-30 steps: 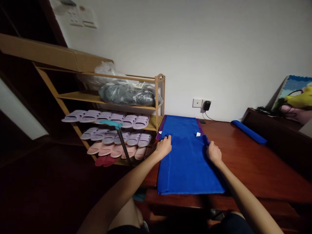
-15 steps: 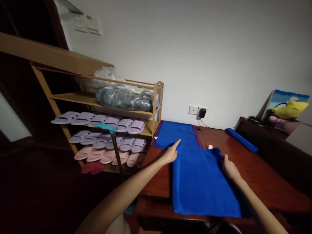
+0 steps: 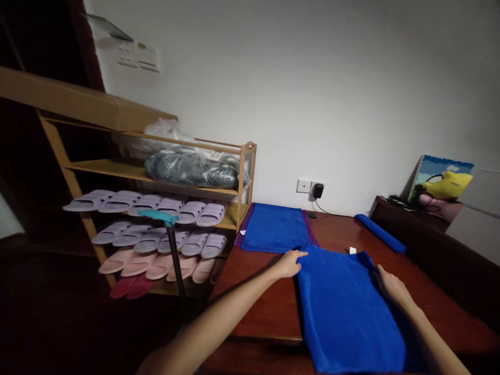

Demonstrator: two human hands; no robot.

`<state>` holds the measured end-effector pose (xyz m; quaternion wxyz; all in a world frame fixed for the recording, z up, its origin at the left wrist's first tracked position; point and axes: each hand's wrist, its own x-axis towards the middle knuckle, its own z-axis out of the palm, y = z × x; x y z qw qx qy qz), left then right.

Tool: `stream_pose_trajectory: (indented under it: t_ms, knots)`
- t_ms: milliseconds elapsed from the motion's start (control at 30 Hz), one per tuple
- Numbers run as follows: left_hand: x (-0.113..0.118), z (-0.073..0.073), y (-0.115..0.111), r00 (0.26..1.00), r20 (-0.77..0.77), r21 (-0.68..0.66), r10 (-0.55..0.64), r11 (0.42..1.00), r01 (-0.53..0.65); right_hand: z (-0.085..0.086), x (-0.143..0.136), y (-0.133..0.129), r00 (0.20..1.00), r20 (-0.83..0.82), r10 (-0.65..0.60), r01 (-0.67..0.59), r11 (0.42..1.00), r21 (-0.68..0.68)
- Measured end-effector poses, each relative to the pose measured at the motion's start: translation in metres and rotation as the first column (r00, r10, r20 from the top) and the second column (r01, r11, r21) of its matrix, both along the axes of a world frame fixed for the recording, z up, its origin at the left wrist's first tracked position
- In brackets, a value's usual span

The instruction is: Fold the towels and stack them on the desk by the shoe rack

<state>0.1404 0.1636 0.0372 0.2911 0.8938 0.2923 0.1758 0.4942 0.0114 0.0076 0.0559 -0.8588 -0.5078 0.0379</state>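
A blue cloth [image 3: 351,307] lies over the front of the reddish-brown table [image 3: 265,302], its lower end at the near edge. My left hand [image 3: 289,263] is closed on its upper left corner, index finger stretched to the right. On the cloth's upper right side, my right hand [image 3: 391,285] pinches the edge. Farther back at the left, a folded blue cloth [image 3: 275,226] rests on a purple cloth [image 3: 239,238], of which only the borders show. A small white tag [image 3: 352,250] sticks out at the front cloth's far edge.
A rolled blue cloth [image 3: 380,233] lies at the back right. Left of the table stands a wooden rack [image 3: 240,192] with several slippers and bagged items. A teal-topped pole [image 3: 175,255] stands before it. A black plug [image 3: 318,190] sits in the wall.
The front blue cloth has moved right and toward me with both hands and no longer overlaps the folded blue cloth as much. The camera view has also shifted slightly.
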Motion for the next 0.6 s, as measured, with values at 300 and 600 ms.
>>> stream_pose_trajectory:
  t_ms: [300, 600]
  knots:
    - [0.029, 0.012, 0.005, 0.996, -0.086, 0.059, 0.031, 0.998, -0.026, -0.002, 0.021, 0.010, 0.993, 0.072, -0.096, 0.089, 0.992, 0.094]
    - [0.023, 0.004, -0.032, 0.985, -0.166, 0.145, 0.052, 0.989, -0.028, -0.017, 0.028, 0.015, 0.952, 0.227, -0.206, 0.142, 0.953, 0.268]
